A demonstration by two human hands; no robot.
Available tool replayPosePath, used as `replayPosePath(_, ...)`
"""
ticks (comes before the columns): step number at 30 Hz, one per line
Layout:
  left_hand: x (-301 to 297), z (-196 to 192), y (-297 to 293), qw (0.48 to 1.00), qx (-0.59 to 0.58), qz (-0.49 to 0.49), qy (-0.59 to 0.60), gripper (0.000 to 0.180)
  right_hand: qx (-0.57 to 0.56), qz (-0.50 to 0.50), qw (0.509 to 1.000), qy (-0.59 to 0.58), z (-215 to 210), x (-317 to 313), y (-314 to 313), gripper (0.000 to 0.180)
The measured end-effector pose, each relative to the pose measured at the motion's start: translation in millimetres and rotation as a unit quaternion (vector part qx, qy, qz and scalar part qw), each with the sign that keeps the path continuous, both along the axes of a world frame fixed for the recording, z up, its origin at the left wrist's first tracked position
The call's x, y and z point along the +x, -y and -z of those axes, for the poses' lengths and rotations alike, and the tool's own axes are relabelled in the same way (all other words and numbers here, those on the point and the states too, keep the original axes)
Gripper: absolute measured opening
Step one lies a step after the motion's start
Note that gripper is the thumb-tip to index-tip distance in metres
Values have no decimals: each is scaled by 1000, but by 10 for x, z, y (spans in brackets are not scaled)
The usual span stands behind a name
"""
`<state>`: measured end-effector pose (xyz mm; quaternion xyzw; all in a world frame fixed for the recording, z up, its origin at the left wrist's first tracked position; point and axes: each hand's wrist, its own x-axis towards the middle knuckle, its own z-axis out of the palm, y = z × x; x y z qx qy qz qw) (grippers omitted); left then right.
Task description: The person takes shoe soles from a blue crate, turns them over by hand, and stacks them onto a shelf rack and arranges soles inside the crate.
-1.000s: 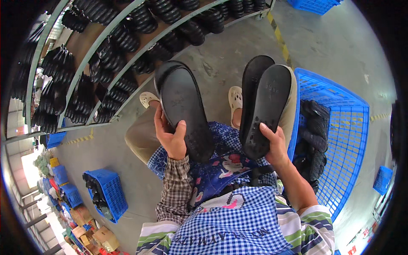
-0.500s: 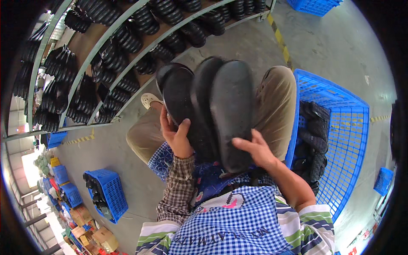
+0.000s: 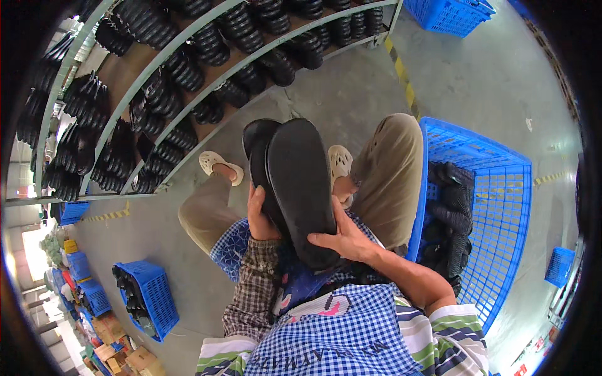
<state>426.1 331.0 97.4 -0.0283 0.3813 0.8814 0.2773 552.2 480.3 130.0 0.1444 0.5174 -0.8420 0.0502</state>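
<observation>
Two black shoe soles (image 3: 300,182) are pressed together in a stack in front of me, above my lap. My left hand (image 3: 260,216) grips the stack from the left side. My right hand (image 3: 343,239) lies over the near end of the top sole, fingers spread on it. I sit with knees apart in tan trousers and pale clogs (image 3: 219,164).
A large blue crate (image 3: 495,219) with several black soles stands at my right. A metal rack (image 3: 188,75) full of black soles runs along the far side. A smaller blue crate (image 3: 147,297) sits on the concrete floor at lower left, and more blue crates stand beyond.
The two soles were held apart, one in each hand, then brought together. They now sit stacked and my right hand has shifted to the near end.
</observation>
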Motion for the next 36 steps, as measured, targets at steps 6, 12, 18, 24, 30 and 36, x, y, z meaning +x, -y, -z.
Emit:
replayPosePath(6, -47, 130, 104, 995, 27, 86, 35, 62, -40, -78, 995, 52, -84, -15, -201, 61)
replayPosePath(12, -110, 141, 54, 994, -2, 105, 14, 61, -110, -77, 988, 76, 61, 13, -305, 49)
replayPosePath(18, -283, 266, 138, 984, -94, 154, -10, 43, -198, -83, 973, 85, 121, 29, -349, 53)
replayPosePath(24, -328, -4, 4, 976, -209, 55, -26, 40, -220, -40, 969, 106, 182, -1, -341, 56)
replayPosePath(30, -315, -419, -41, 977, -195, -32, -85, 40, -271, 13, 952, 139, 229, 27, -472, 55)
replayPosePath(36, -319, -561, -9, 958, -222, -47, -173, 43, -296, 35, 949, 103, 302, -15, -488, 54)
